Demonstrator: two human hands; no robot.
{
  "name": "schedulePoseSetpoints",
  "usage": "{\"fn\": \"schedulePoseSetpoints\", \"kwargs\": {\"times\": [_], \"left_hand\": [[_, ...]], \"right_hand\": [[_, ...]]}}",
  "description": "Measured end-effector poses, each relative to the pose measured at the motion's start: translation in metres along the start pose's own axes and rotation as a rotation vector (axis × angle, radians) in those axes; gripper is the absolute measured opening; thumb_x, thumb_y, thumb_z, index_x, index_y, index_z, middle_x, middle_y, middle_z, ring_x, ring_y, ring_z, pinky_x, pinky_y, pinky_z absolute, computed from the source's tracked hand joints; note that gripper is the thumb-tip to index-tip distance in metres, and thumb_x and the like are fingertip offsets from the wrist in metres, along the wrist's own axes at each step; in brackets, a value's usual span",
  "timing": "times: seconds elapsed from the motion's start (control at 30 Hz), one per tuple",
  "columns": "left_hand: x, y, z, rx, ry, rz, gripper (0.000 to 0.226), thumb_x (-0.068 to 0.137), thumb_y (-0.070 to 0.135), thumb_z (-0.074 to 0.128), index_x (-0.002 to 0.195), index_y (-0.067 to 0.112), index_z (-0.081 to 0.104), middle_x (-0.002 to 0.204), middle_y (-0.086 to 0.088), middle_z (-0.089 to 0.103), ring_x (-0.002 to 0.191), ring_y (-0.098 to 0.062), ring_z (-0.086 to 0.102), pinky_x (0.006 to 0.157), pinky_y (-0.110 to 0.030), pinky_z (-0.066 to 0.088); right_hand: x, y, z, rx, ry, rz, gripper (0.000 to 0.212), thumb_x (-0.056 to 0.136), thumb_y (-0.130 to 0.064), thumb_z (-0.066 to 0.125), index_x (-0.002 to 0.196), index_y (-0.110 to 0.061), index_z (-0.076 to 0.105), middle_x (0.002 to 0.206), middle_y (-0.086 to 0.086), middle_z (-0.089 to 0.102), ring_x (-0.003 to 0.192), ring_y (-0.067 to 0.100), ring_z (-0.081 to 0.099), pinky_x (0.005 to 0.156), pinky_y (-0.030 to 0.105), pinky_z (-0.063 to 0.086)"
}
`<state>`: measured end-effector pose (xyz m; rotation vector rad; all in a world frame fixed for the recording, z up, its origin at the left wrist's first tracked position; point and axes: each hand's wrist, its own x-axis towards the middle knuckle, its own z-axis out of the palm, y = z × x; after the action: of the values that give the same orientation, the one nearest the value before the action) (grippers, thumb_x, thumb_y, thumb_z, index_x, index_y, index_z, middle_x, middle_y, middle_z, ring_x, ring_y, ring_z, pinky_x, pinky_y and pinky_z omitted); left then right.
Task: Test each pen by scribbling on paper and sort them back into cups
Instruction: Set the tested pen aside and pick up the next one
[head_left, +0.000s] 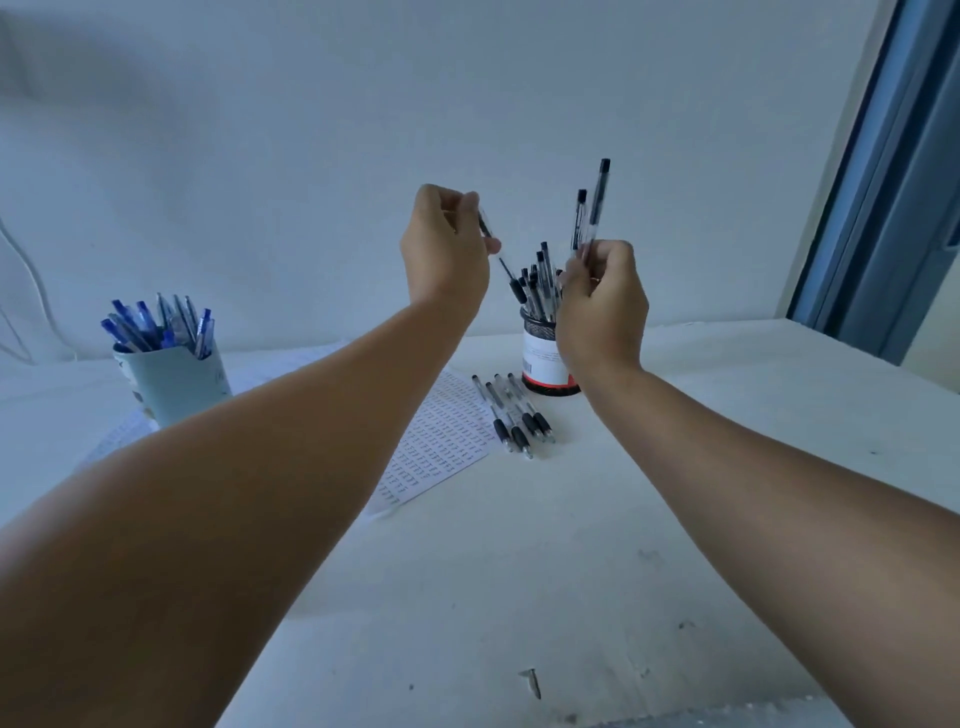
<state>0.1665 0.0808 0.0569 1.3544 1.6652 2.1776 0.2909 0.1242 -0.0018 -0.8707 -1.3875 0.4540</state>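
Holding both hands up over the table: L hand pinches one black pen btw thumb and fingertips, pen slanting down-right w/ its lower end near the pens in the mesh cup. R hand has fingers curled round two capped black pens, both standing upright out of the fist, caps at top. R hand is just in front of the mesh cup and partly hides it; L hand is up and to the left of it, apart from R hand.

Mesh cup is black w/ a white-and-red label, packed w/ more black pens. Four black pens lie side by side on the table right in front of that cup, below and btw the two hands. Sheet of paper covered in rows of small marks lies just left of those four, partly under the L forearm. Far left, pale blue cup full of blue pens, well apart from both hands.

Table is white, scuffed w/ dark specks; a small screw lies near the front edge. Plain white wall behind; blue-grey window frame at right.
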Motion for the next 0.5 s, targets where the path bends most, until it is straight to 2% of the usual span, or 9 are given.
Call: {"fn": "schedulePoseSetpoints", "kwargs": {"times": [0.13,0.23,0.37,0.5], "left_hand": [[-0.002,0.006,0.008,-0.014,0.006,0.156,0.016,0.106,0.022,0.049,0.099,0.009,0.053,0.081,0.007,0.062,0.065,-0.012,0.072,0.074,-0.043,0.059],[0.000,0.007,0.013,0.024,-0.020,0.235,0.016,0.107,0.021,0.048,0.099,0.008,0.052,0.080,0.009,0.060,0.066,-0.013,0.071,0.074,-0.043,0.058],[-0.002,-0.008,0.022,0.099,-0.122,0.199,0.015,0.106,0.021,0.048,0.098,0.009,0.052,0.076,0.006,0.064,0.069,-0.015,0.071,0.072,-0.041,0.058],[-0.008,-0.031,0.026,0.237,-0.252,0.192,0.010,0.103,0.020,0.048,0.096,0.015,0.053,0.089,0.001,0.067,0.080,-0.019,0.070,0.065,-0.036,0.052]], "right_hand": [[0.004,0.003,0.003,0.034,0.024,-0.087,0.004,0.106,-0.017,0.048,0.104,-0.020,0.047,0.103,0.006,0.065,0.094,0.024,0.062,0.080,0.034,0.047],[0.010,0.000,0.003,0.071,0.069,-0.142,0.003,0.107,-0.018,0.044,0.105,-0.021,0.044,0.104,0.009,0.063,0.095,0.026,0.062,0.078,0.033,0.047],[0.006,0.011,0.001,-0.068,-0.075,-0.092,0.005,0.107,-0.017,0.049,0.101,-0.016,0.049,0.096,0.004,0.065,0.086,0.024,0.060,0.071,0.033,0.041],[-0.002,0.027,-0.002,-0.250,-0.179,-0.129,0.005,0.103,-0.020,0.058,0.102,-0.014,0.058,0.094,0.001,0.071,0.088,0.028,0.065,0.077,0.045,0.052]]}}
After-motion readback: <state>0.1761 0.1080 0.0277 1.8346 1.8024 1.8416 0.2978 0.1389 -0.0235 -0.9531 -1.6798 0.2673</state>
